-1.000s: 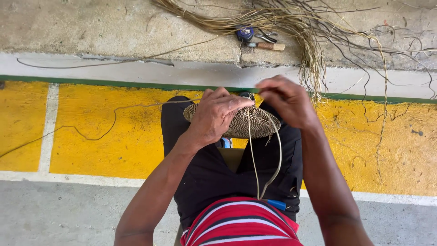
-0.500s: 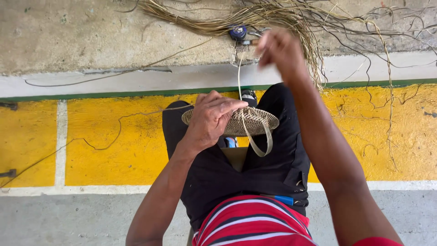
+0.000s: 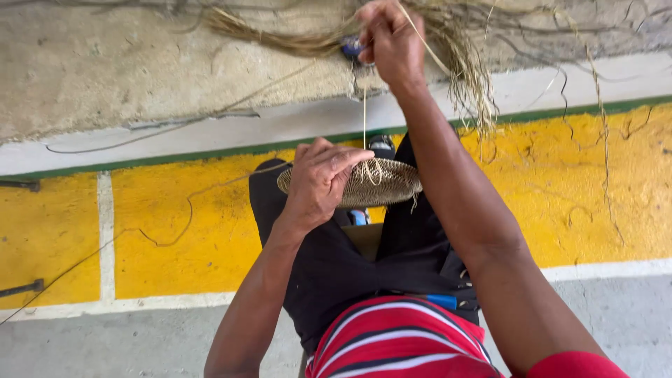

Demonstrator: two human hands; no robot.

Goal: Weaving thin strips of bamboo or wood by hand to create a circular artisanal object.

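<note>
Head view, left hand (image 3: pixel 318 183) gripping round coiled-fibre disc (image 3: pixel 374 183), right hand (image 3: pixel 390 38) pinching thin strand (image 3: pixel 364 115)

Left hand (image 3: pixel 318 183) covers the near-left part of the woven disc (image 3: pixel 378 183); its fingertips curl over the rim, grip underneath hidden. Right hand (image 3: pixel 390 38) sits at the top edge, fingers partly cut off; how it pinches the strand (image 3: pixel 364 115) can't be told. Small blue object (image 3: pixel 351 47) behind that hand mostly hidden, kind unclear. Fibre bundle (image 3: pixel 462 63) runs out of the top edge. Shoe (image 3: pixel 381 145) mostly behind the disc. Right arm and striped shirt (image 3: pixel 399 343) cut by the bottom edge.
</note>
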